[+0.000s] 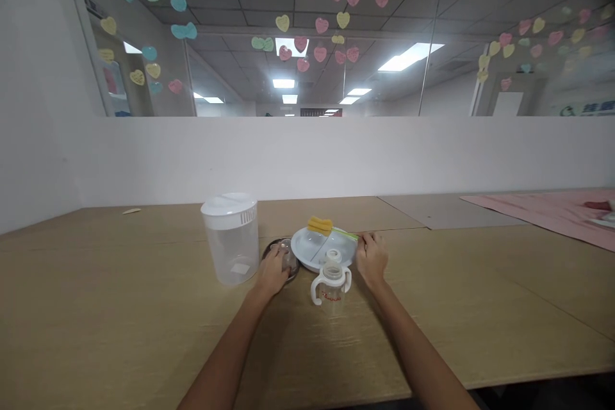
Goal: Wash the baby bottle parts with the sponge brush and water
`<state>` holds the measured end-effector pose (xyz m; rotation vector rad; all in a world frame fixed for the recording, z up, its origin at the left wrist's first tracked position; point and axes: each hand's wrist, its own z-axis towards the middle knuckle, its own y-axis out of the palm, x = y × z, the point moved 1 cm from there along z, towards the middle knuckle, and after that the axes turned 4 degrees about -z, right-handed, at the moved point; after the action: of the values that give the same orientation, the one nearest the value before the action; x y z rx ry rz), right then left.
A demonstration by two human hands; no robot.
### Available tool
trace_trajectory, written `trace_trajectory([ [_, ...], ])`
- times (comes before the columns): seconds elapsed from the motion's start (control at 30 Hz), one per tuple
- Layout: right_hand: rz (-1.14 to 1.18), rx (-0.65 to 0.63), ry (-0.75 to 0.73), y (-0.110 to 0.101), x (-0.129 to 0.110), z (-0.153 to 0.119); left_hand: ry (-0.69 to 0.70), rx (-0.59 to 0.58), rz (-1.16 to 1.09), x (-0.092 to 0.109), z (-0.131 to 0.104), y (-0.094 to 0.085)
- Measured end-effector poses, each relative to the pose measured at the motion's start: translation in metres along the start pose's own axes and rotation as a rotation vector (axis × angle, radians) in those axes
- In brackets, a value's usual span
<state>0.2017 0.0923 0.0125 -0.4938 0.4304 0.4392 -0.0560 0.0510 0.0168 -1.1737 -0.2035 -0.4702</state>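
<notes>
My right hand (372, 261) is closed round the thin green handle (344, 233) of a sponge brush, whose yellow sponge head (319, 225) is over the far rim of a white plate (302, 250). My left hand (273, 273) has its fingers and thumb curled round a clear cup-like piece (289, 257) on a dark round dish (267, 250); its exact kind is hard to make out. Between my hands, a clear baby bottle (332, 295) with two white handles stands upright without a lid. Behind it, a white bottle top (332, 255) is by the plate's near side.
A tall translucent container (231, 250) with a white lid stands left of my left hand. A small pale flat piece (131, 211) lies at the back left. Pink cloth (542, 208) covers the far right of the table. A white wall (307, 157) with glass above borders the back.
</notes>
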Motion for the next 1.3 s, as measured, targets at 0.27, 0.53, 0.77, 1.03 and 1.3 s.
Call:
trace_trajectory([
  [0.27,-0.181,0.137,-0.077,-0.008,0.014,0.010,-0.004,0.075,0.040,-0.002,0.004,0.001],
  [0.53,-0.409,0.140,-0.261,-0.026,0.008,0.015,0.110,0.281,-0.010,0.009,0.001,-0.006],
  [0.77,-0.461,0.090,-0.270,-0.031,-0.001,0.014,0.185,0.320,0.025,0.016,-0.003,-0.009],
  [1.03,-0.500,-0.014,-0.264,-0.019,0.002,0.013,0.268,0.307,0.048,0.020,-0.004,-0.005],
  [1.3,-0.481,-0.046,-0.223,-0.020,0.003,0.014,0.336,0.243,0.022,0.023,-0.007,-0.001],
])
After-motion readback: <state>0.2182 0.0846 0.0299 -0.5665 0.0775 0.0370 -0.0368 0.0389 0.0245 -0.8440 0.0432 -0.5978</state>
